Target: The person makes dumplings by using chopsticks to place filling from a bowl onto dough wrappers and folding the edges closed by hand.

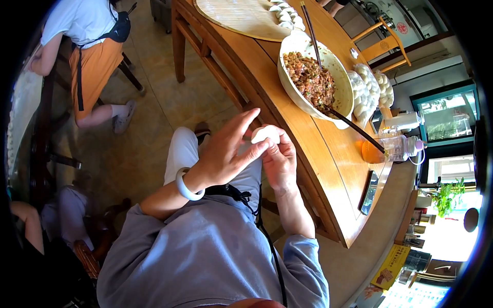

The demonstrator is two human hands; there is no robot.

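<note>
A pale half-moon dumpling (264,134) is held up in front of my body, beside the table edge. My right hand (281,160) is closed on it, pinching it between thumb and fingers. My left hand (224,149), with a pale bangle (186,186) on the wrist, has its thumb at the dumpling's lower edge and its index finger stretched away. Its other fingers are partly hidden. To the right is a large white bowl (343,77) of minced filling (310,79), with dark chopsticks (311,33) standing in it and another dark stick (359,132) across its near rim.
A round woven tray (233,18) with several dumplings (287,18) lies on the wooden table (328,154). Plastic bags of white pieces (365,92), an amber liquid bottle (377,150) and a phone (368,192) are farther right. Another person (84,41) stands at left by another table.
</note>
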